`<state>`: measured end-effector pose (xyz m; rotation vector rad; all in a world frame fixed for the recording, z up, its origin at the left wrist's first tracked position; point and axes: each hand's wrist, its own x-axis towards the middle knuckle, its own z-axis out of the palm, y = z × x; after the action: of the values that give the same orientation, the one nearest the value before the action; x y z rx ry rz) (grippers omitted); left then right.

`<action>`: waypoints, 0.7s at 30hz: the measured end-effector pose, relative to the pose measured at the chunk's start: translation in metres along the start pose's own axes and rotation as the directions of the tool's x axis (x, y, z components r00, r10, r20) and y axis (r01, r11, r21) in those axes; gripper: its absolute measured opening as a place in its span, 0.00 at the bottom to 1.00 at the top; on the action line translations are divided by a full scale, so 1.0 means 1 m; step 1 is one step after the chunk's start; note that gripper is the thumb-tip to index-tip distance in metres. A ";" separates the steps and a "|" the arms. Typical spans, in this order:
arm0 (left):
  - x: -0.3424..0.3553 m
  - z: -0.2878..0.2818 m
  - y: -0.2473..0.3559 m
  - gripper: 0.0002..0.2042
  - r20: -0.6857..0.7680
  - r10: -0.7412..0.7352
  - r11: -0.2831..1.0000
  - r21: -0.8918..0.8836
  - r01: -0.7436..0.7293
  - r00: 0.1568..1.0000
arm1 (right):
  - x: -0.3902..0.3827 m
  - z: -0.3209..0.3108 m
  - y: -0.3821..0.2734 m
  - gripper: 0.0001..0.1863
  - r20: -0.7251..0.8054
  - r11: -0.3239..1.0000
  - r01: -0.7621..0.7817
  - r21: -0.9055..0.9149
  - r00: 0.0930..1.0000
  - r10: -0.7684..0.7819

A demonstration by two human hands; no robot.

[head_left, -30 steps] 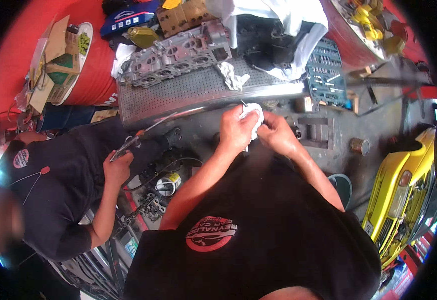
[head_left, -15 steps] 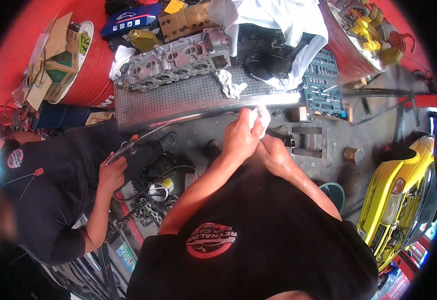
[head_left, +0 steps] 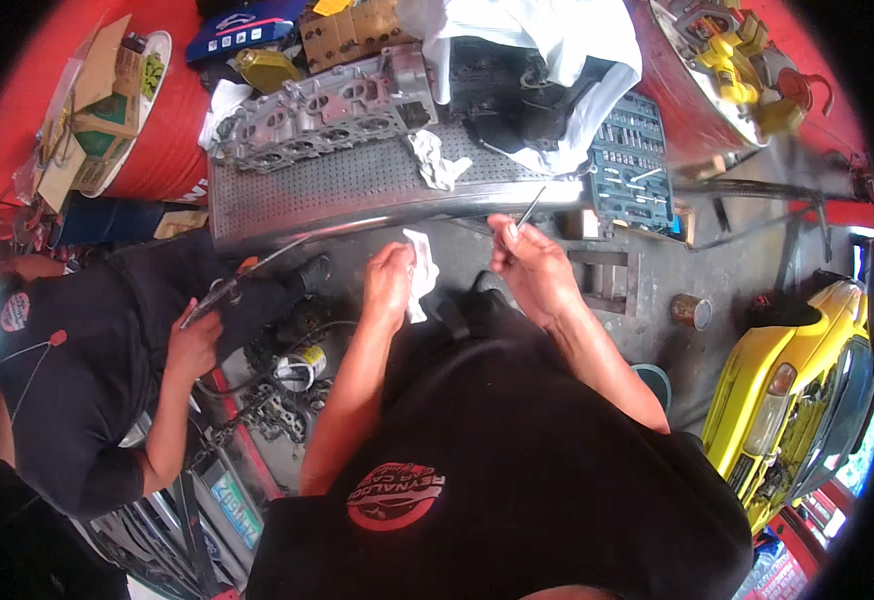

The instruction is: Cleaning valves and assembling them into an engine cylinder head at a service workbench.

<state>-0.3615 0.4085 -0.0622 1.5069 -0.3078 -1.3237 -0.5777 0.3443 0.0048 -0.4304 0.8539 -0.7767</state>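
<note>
My left hand (head_left: 388, 288) is closed around a crumpled white rag (head_left: 421, 275), which hangs out on its right side. My right hand (head_left: 539, 268) pinches a thin dark metal rod (head_left: 531, 205) that slants up and to the right. The rod's lower end is hidden by the fingers. Both hands are in front of the near edge of a perforated metal workbench (head_left: 257, 205). Across that bench lies a grey engine cylinder head (head_left: 327, 118) with round openings. A second crumpled white rag (head_left: 439, 162) rests to the right of the cylinder head.
An open socket set case (head_left: 629, 170) sits at the bench's right end. A white cloth (head_left: 547, 30) drapes over dark parts behind. To my left a co-worker's hand (head_left: 194, 340) holds a tool. A yellow car front (head_left: 757, 400) stands right, beyond a can (head_left: 690, 311).
My hands were together around the white rag and have moved apart. The left kept the rag and went left; the rod now shows in my right hand.
</note>
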 end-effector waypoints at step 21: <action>-0.077 0.066 0.035 0.07 0.041 0.880 0.337 0.648 -0.683 0.473 | 0.021 0.042 0.060 0.06 0.152 0.958 -0.139 0.251 0.983 0.103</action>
<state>-0.4293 0.4170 0.0205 1.6627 -1.1876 -0.1095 -0.5095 0.3687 -0.0180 -0.1925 0.6327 -0.7251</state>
